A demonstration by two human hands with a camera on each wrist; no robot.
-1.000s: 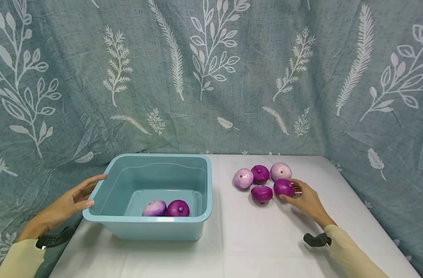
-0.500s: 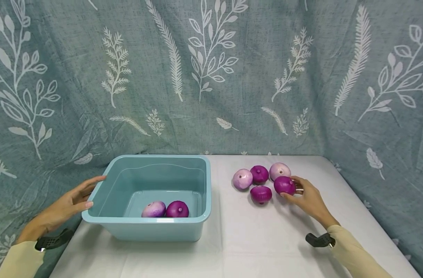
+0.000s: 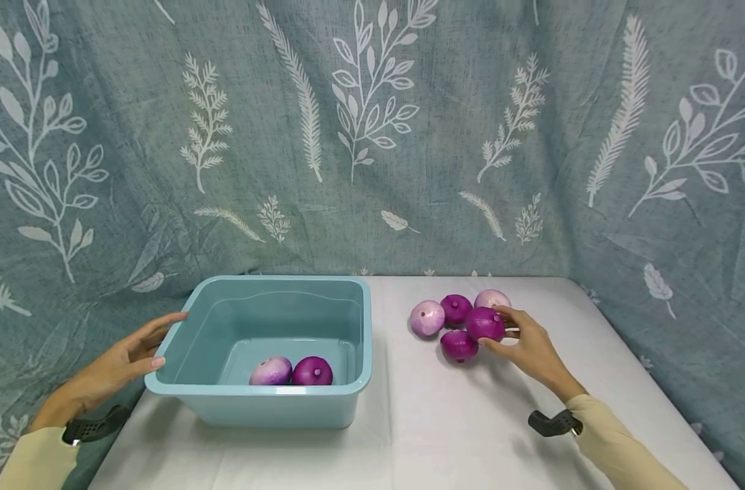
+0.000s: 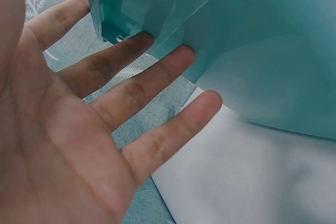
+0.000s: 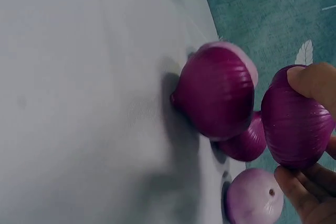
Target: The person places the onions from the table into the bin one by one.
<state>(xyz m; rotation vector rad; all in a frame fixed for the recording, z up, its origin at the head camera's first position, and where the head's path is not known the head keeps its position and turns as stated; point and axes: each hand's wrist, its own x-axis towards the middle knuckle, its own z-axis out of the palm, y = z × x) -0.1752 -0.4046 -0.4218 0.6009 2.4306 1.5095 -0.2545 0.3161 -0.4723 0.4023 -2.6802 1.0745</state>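
Observation:
My right hand [image 3: 534, 347] pinches a dark purple onion [image 3: 485, 324] between thumb and fingers, holding it up off the cloth. In the right wrist view the held onion [image 5: 295, 124] hangs beside another purple onion [image 5: 218, 93] that lies on the cloth. Around it in the head view are a purple onion [image 3: 459, 346], a second purple one [image 3: 456, 309] and two pale lilac onions [image 3: 427, 318], the far one partly covered. My left hand [image 3: 124, 357] touches the left rim of a light blue basin [image 3: 274, 408], fingers fairly straight and spread along its outer side [image 4: 262, 66].
Inside the basin, near its front wall, lie one pale lilac onion [image 3: 271, 371] and one purple onion [image 3: 312, 371]. A white cloth [image 3: 445, 435] covers the table. Blue-grey leaf-print fabric [image 3: 409, 224] hangs close behind and along the sides.
My right hand has lifted the purple onion and moved it left, over the front purple one. The left hand stays at the basin's rim.

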